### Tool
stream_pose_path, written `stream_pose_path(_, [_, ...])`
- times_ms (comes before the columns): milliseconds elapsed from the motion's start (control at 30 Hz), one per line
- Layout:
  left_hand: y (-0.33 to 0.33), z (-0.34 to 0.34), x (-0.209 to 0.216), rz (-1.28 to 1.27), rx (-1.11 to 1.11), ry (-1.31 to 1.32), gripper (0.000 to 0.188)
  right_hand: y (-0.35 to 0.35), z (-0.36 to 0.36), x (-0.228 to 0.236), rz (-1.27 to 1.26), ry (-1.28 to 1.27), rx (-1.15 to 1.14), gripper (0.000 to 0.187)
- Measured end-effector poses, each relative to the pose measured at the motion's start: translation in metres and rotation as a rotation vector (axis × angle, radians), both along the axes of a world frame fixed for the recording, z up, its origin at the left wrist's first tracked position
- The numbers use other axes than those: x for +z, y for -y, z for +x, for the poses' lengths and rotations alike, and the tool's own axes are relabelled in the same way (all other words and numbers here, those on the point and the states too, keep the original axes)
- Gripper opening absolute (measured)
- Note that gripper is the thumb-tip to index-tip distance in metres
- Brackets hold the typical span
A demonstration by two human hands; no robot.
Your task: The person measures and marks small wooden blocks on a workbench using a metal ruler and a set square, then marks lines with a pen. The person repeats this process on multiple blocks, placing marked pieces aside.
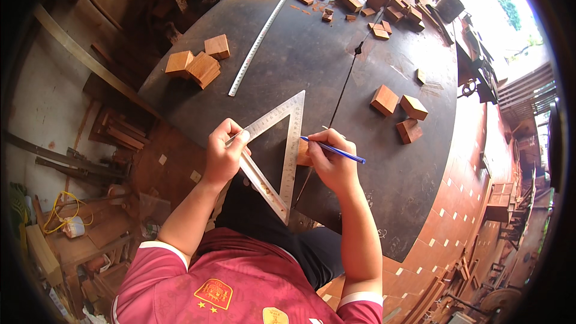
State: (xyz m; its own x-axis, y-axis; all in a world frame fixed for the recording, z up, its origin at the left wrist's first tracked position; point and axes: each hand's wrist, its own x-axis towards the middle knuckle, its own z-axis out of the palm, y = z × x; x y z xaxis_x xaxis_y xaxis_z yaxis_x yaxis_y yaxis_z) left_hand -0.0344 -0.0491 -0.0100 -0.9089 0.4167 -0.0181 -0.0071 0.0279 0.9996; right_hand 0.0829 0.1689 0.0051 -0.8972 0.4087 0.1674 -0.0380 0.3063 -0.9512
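My left hand [223, 153] is closed on one corner of a metal set square [292, 150], with the thumb on top. The triangle is tilted above the near edge of the dark table. In my right hand [335, 165] is a blue pen [345, 153], its tip close to the square's graduated edge. A small wooden block [304, 155] shows between that edge and my right fingers; the square and my hand partly cover it. Whether my right fingers also grip the block, I cannot tell.
A white ruler [262, 39] lies lengthwise on the dark tabletop [312, 60]. Beside it at left are a few wooden blocks [204, 69]. More blocks [385, 100] sit at right, and several offcuts [378, 0] are heaped at the far end. A slot [343, 87] runs along the table.
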Motion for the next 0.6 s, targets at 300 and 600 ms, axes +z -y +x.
stream_pose_path(300, [0.0, 0.002, 0.001, -0.017, 0.017, 0.001, 0.017, -0.002, 0.02, 0.028, -0.007, 0.271, 0.338, 0.006])
stream_pose_path(600, [0.003, 0.001, 0.002, 0.031, -0.038, 0.087, 0.014, -0.017, 0.018, 0.02, -0.23, 0.072, -0.147, 0.004])
